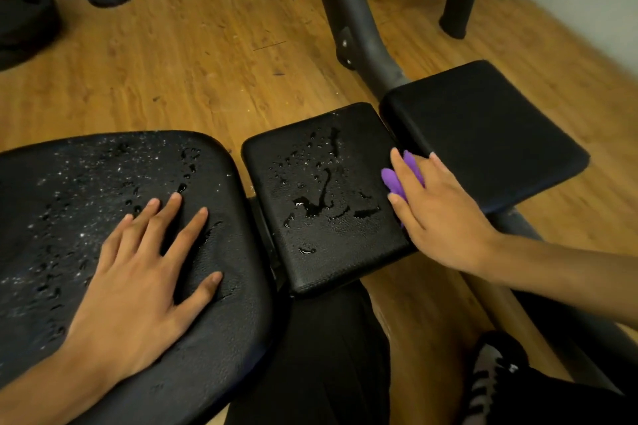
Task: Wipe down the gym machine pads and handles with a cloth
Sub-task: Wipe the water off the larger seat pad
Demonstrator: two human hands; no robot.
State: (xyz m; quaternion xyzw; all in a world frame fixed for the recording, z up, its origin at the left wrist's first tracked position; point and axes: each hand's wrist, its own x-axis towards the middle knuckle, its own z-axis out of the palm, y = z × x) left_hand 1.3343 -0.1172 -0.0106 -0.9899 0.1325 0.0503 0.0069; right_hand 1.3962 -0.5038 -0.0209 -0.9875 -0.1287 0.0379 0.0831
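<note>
Near left, the left hand [138, 286] lies flat, grip released, on the large droplet-covered pad [69, 200]. Farther right, the right hand [438, 214] presses a purple cloth [397, 179] under nearly straight fingers, grip released, at the right edge of the wet middle pad [328, 200]. The dry right pad [483, 134] sits just beyond.

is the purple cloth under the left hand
No, the purple cloth sits under the right hand beside the middle pad; the left hand lies flat on the wet large pad.
</note>
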